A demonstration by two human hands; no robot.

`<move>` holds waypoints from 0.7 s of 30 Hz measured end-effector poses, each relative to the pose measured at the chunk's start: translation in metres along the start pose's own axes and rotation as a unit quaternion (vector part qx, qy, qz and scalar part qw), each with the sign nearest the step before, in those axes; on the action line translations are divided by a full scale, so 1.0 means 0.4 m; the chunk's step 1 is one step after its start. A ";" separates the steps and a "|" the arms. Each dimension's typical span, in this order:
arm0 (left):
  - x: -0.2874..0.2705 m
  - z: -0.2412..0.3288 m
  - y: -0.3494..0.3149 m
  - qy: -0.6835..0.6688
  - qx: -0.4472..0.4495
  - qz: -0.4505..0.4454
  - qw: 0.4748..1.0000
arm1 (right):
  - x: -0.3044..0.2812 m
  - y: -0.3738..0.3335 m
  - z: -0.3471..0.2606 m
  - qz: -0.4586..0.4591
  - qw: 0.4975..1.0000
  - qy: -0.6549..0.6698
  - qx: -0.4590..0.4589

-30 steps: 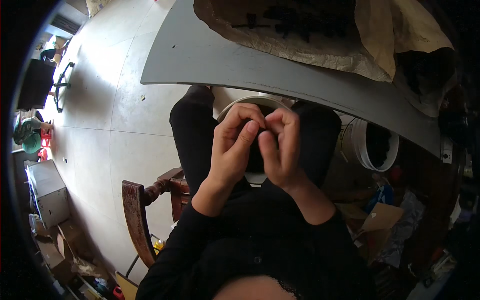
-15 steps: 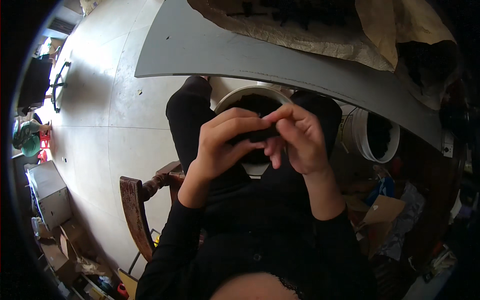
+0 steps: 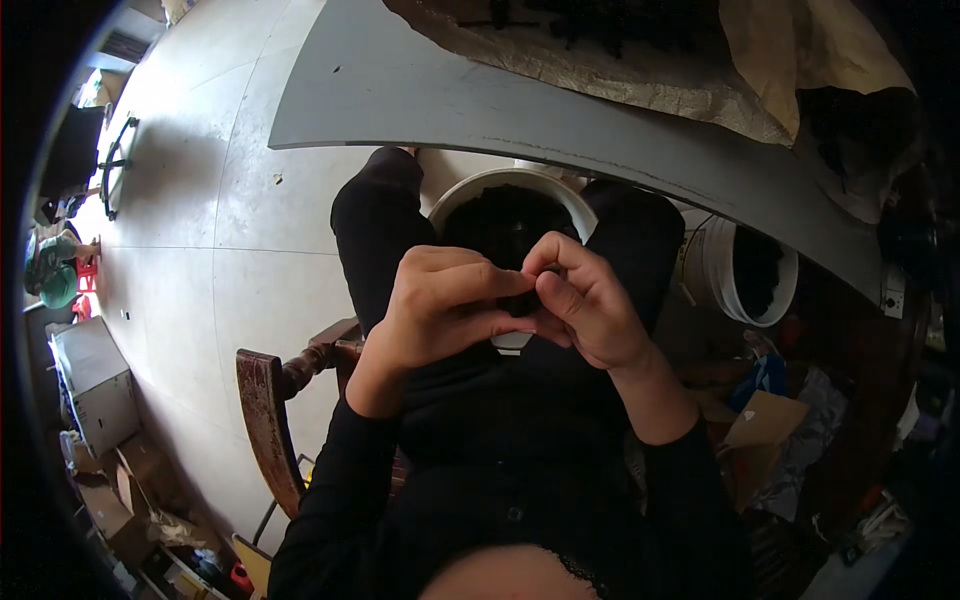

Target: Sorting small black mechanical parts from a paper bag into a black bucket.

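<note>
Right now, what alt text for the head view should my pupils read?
A bare left hand and right hand touch above a pale bucket of dark material; anything held is hard to make out. A grey table stands ahead.

Wide fisheye view from the person's head, looking down: left hand [image 3: 428,303] and right hand [image 3: 592,308] close, near centre; desk [image 3: 430,105] beyond them, floor [image 3: 270,215] to their left, straight edges bending.

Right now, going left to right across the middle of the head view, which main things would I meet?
Pale box, wooden chair, left hand, right hand, white bucket with dark contents, small pale socket.
</note>
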State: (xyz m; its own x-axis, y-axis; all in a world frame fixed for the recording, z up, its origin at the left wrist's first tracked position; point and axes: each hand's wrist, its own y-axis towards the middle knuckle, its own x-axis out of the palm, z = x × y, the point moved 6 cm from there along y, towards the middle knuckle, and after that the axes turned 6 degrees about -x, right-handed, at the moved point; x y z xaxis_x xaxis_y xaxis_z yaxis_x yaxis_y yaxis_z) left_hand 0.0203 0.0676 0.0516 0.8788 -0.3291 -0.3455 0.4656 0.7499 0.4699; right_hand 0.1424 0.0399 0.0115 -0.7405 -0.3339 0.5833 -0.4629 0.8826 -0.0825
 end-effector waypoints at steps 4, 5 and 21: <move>-0.013 0.012 -0.007 -0.039 -0.006 -0.090 0.995 | 0.021 0.008 -0.011 -0.062 0.995 -0.070 0.041; -0.008 0.019 -0.009 -0.070 -0.003 -0.146 0.987 | 0.036 -0.001 -0.010 -0.149 0.978 -0.113 0.092; -0.083 -0.098 -0.088 -0.200 -0.260 0.094 0.940 | -0.084 0.391 -0.168 0.139 0.573 -0.743 -0.317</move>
State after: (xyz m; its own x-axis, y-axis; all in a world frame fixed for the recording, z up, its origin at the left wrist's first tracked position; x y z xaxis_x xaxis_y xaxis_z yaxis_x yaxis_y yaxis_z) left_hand -0.0292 0.0746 0.0145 0.9582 -0.2731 0.0854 0.2745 0.9616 -0.0049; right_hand 0.1276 0.2115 0.0332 -0.5573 0.3512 -0.7524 -0.3063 0.7553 0.5794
